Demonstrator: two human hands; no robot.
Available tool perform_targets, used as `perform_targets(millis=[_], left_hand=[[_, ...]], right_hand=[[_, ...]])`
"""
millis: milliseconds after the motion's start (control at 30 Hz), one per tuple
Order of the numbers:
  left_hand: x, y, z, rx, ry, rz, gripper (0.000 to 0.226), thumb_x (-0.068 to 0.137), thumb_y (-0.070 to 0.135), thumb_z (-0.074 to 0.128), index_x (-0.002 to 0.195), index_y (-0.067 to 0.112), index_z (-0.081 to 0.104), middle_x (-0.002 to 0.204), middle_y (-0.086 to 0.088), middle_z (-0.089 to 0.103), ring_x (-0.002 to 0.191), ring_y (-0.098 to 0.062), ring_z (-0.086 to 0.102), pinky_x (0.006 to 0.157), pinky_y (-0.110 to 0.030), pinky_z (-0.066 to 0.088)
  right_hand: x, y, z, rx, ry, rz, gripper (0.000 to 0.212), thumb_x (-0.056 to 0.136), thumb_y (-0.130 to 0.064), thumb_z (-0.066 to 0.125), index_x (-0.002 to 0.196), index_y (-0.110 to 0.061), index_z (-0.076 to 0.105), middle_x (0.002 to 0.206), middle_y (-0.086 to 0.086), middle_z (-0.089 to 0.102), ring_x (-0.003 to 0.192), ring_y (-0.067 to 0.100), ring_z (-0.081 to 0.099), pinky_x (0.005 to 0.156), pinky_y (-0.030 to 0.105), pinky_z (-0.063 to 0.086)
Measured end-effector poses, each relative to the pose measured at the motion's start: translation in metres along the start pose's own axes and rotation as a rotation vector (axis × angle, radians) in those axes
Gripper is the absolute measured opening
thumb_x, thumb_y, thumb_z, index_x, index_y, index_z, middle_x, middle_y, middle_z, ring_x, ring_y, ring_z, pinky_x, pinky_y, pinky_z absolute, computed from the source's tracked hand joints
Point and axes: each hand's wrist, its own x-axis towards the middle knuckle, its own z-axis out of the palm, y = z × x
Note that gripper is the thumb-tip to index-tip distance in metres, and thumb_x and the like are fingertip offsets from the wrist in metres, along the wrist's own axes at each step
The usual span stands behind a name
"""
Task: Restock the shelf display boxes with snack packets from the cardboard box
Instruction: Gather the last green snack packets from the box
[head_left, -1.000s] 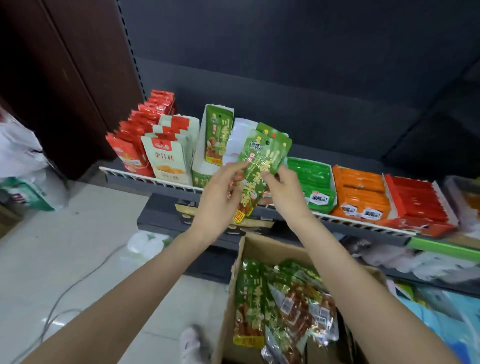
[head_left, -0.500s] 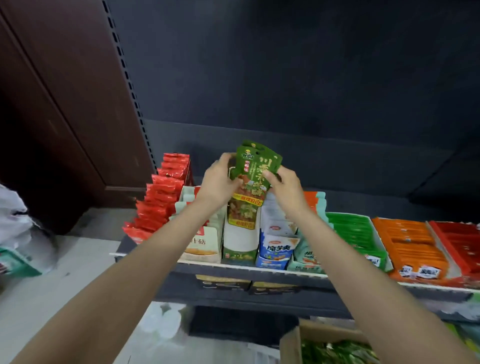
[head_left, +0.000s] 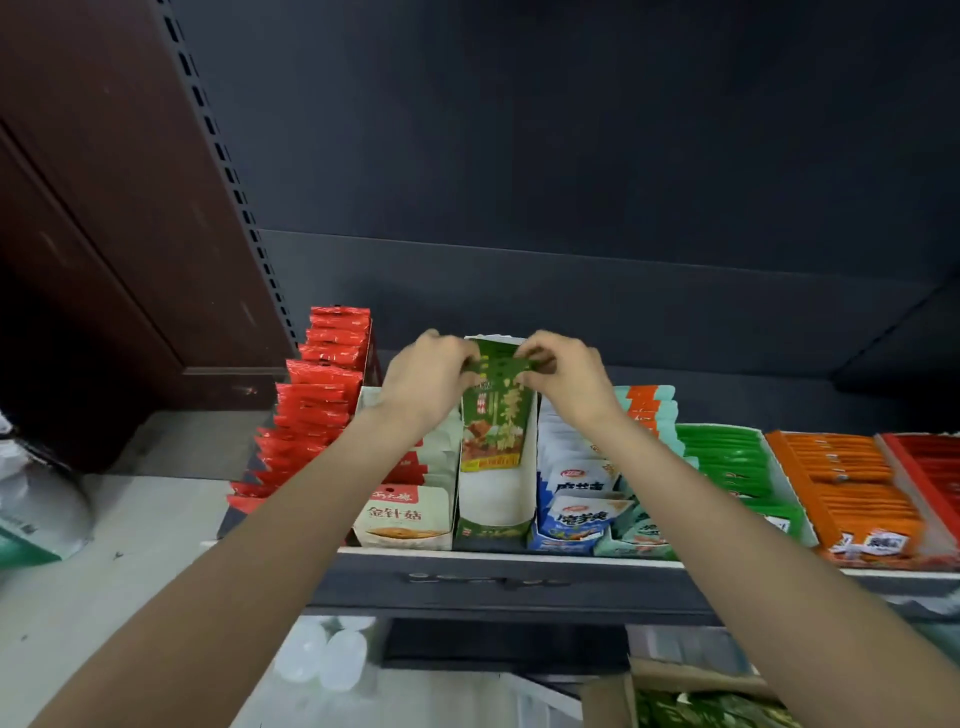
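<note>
A green snack packet (head_left: 497, 421) stands upright at the back of a narrow green-and-white display box (head_left: 492, 535) on the shelf. My left hand (head_left: 428, 376) pinches the packet's top left corner. My right hand (head_left: 563, 379) pinches its top right corner. The front of that display box shows a bare white floor. The cardboard box (head_left: 605, 699) sits low at the bottom right, with more green packets (head_left: 711, 712) inside it.
Rows of red packets (head_left: 317, 405), a white mushroom-snack box (head_left: 400, 514), blue-white packets (head_left: 576, 514), and green (head_left: 727, 462), orange (head_left: 852, 493) and red (head_left: 930, 467) display boxes line the shelf (head_left: 519, 561). Dark back panel behind. White bag at far left.
Both hands carried the green packet from above the cardboard box up to the shelf and lowered it into the back of the green display box. The view tilted upward.
</note>
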Motion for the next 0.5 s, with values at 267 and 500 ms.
perform_targets(millis=[267,500], left_hand=[[-0.006,0.011,0.005,0.068,0.185,0.070,0.026,0.091,0.022,0.058,0.117,0.017,0.060,0.108,-0.005,0.063,0.104,-0.023,0.050,0.084,-0.035,0.043],[-0.069,0.063,0.019,-0.222,0.240,0.013,0.018,0.094,0.018,0.054,0.112,0.015,0.054,0.100,-0.004,0.066,0.084,-0.021,0.063,0.072,-0.040,0.054]], right_hand=[[-0.006,-0.009,0.002,-0.091,0.057,-0.096,0.023,0.085,-0.005,0.065,0.108,-0.009,0.067,0.104,0.005,0.061,0.092,0.012,0.055,0.080,0.014,0.037],[-0.083,-0.006,-0.026,-0.032,0.074,-0.106,0.013,0.094,-0.018,0.055,0.098,-0.013,0.065,0.096,0.000,0.062,0.084,0.009,0.056,0.071,0.012,0.041]])
